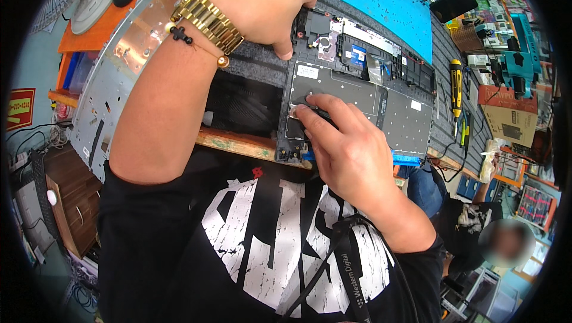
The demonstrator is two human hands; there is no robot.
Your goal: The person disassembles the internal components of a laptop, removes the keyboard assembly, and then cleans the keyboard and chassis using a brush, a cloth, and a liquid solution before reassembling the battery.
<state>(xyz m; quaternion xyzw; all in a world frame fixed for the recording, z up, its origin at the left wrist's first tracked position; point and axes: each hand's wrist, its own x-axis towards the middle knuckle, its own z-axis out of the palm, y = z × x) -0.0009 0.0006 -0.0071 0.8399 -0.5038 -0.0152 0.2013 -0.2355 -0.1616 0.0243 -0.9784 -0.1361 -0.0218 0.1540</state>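
A dark laptop chassis (357,76), underside up, lies on the grey ribbed mat at the bench edge. Its keyboard back plate (342,85) is exposed, dotted with small fastening points. My left hand (262,10), wearing a gold watch, reaches across to the far left corner of the chassis, its thumb and fingers bent around that corner. Over the plate's left edge, my right hand (351,144) has its fingertips pressed down close together. A small shiny piece (294,110) shows at those fingertips; whether they grip it is hidden.
Left of my arm stands a large metal panel (104,100). A blue mat (381,7) lies at the back, and a yellow screwdriver (456,88) rests to the right. Beyond are a cardboard box (506,114) and a seated person (476,222).
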